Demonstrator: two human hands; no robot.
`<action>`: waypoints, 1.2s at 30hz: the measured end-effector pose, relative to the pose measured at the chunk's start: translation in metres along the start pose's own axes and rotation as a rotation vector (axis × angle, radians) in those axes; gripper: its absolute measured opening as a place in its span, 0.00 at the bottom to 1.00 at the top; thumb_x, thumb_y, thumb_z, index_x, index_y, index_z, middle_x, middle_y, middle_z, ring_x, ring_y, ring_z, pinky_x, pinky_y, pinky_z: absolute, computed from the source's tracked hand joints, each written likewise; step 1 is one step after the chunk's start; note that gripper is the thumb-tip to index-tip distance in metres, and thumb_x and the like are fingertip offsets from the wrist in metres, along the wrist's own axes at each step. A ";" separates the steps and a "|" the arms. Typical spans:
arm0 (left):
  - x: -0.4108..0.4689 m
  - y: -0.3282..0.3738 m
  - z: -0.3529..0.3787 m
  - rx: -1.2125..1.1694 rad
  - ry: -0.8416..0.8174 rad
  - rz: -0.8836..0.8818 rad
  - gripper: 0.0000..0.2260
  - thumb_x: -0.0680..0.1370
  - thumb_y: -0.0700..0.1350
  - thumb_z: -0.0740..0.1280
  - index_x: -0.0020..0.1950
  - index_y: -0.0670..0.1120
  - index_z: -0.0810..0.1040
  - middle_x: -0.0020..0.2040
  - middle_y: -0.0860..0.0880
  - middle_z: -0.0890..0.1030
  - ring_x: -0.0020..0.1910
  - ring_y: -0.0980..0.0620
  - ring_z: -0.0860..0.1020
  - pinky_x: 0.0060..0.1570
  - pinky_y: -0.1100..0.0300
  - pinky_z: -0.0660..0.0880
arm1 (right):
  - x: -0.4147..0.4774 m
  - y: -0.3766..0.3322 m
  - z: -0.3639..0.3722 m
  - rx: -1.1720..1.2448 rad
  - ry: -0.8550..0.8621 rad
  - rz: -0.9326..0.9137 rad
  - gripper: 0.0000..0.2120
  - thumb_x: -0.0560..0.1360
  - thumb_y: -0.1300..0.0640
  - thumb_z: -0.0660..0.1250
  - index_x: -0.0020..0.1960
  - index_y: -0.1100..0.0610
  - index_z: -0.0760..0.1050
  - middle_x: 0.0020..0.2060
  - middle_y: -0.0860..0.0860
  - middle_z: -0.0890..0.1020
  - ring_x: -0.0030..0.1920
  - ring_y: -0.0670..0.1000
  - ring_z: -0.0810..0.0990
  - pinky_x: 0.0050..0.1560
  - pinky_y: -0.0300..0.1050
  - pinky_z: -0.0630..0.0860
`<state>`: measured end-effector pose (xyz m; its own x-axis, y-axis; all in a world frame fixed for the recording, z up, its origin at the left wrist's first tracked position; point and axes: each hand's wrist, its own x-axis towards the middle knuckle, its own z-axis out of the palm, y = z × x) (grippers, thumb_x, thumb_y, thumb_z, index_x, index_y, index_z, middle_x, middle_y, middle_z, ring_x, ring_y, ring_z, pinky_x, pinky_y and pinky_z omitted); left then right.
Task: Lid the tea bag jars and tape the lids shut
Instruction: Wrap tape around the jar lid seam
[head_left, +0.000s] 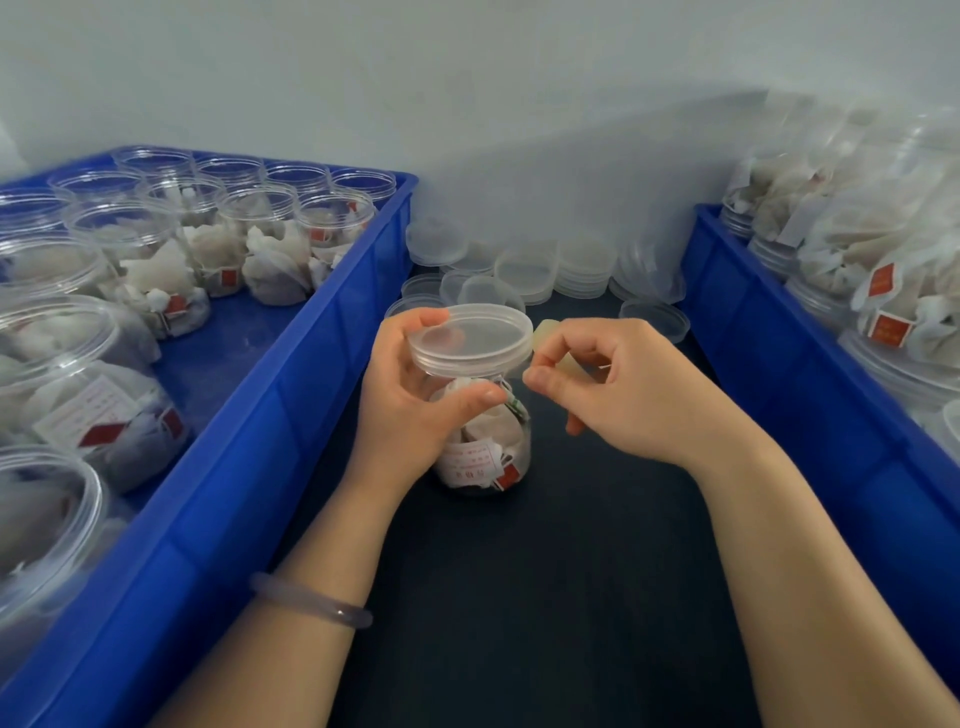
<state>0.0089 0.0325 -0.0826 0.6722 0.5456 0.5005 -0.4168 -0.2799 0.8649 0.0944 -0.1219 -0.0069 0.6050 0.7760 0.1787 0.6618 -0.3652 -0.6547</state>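
Gripping a jar of tea bags with the left hand, curling fingers round its clear lid, on the dark bench between two blue crates. Pinching a yellowish strip of tape in the right hand, just beside the lid's rim.
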 end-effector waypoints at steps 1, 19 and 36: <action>0.000 0.001 0.001 0.010 -0.001 0.005 0.29 0.61 0.44 0.80 0.57 0.51 0.70 0.55 0.54 0.75 0.56 0.62 0.77 0.51 0.69 0.74 | 0.000 0.000 0.000 -0.005 0.008 0.003 0.07 0.74 0.46 0.67 0.39 0.47 0.76 0.37 0.47 0.80 0.32 0.47 0.82 0.38 0.45 0.78; -0.005 0.009 0.006 0.094 0.052 0.017 0.30 0.58 0.51 0.78 0.55 0.53 0.68 0.51 0.58 0.75 0.51 0.67 0.77 0.46 0.73 0.73 | 0.002 0.000 0.008 0.002 0.036 0.005 0.10 0.74 0.43 0.67 0.40 0.48 0.76 0.27 0.39 0.76 0.30 0.41 0.78 0.32 0.32 0.72; -0.008 0.021 0.009 -0.013 -0.045 -0.035 0.22 0.63 0.54 0.71 0.53 0.49 0.71 0.46 0.54 0.79 0.45 0.60 0.80 0.41 0.68 0.75 | -0.014 -0.014 -0.023 -0.127 -0.232 0.089 0.02 0.76 0.47 0.64 0.45 0.43 0.72 0.30 0.44 0.81 0.28 0.42 0.81 0.34 0.37 0.71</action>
<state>0.0007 0.0151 -0.0684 0.7131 0.5191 0.4713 -0.4002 -0.2506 0.8815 0.0866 -0.1399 0.0170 0.5556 0.8294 -0.0577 0.6693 -0.4874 -0.5608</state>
